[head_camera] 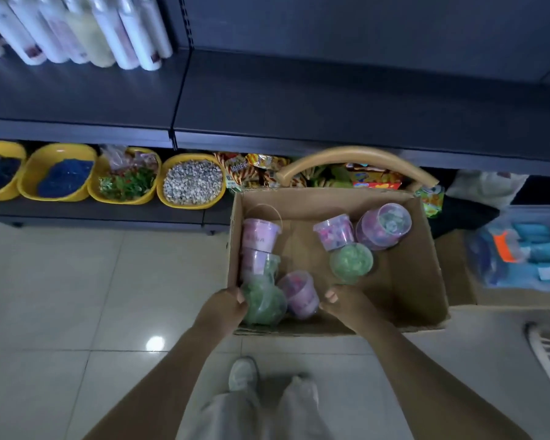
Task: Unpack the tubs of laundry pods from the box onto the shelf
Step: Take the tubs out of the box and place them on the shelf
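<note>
I see both bare arms stretched forward and down into the near end of the box (426,265), which sits open on the tiled floor (61,281) in front of the shelf (299,100). The left hand (227,308) is at the box's near left corner, fingers and thumb curled round the side of the green tub (262,301), which lies tilted against the left wall. The right hand (343,301) comes in from the near right, its fingers bent, fingertips just beside the pink tub (299,295). Motion blur keeps me from telling whether it grips that tub or only nears it.

The green tub and pink tub lie side by side, touching, both clear plastic with coloured pods showing through. Along the left wall, farther in, two more pink tubs lie one behind the other. The far one, the handled tub (261,233), has a thin wire loop standing up. At the far right of the box there is a cluster: a small mixed tub (334,231), a large purple tub (383,225) against the right wall, and a second green one (351,262) just nearer, lid facing up. I count seven tubs, all inside the box.

The dark shelf board above has white bottles (77,30) at its far left. Below it, yellow bowls (188,182) stand in a row left of the box, with snack packets (254,169) behind it.
</note>
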A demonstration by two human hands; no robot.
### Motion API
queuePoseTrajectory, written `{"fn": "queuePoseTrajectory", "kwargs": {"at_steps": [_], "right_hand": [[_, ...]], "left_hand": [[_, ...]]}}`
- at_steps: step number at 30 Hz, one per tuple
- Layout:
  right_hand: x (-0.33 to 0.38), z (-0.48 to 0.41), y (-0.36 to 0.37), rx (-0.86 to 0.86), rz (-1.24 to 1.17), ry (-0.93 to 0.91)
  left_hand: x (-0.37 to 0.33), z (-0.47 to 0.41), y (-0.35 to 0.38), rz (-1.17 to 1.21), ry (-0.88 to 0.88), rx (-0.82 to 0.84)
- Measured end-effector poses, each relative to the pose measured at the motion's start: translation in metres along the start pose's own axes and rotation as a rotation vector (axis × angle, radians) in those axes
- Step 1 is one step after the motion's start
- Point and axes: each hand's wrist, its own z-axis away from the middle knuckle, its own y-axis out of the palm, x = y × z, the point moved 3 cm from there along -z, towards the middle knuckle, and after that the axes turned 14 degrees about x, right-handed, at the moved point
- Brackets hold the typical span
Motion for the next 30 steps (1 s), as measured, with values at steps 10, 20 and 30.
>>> {"fn": "queuePoseTrajectory", "kwargs": {"at_steps": [10, 20, 30], "right_hand": [[-0.023, -0.084, 0.034, 0.121, -0.073, 0.072], [-0.035, -0.151, 0.053, 0.222, -0.393, -0.101], [-0.044, -0.17, 0.06, 0.337, -0.552, -0.081]], "left_hand": [[0.008, -0.05, 0.029, 0.179, -0.069, 0.0], [0.0, -0.093, 0.053, 0.346, -0.124, -0.201], [0.006, -0.1, 0.064, 0.237, -0.139, -0.287]]}}
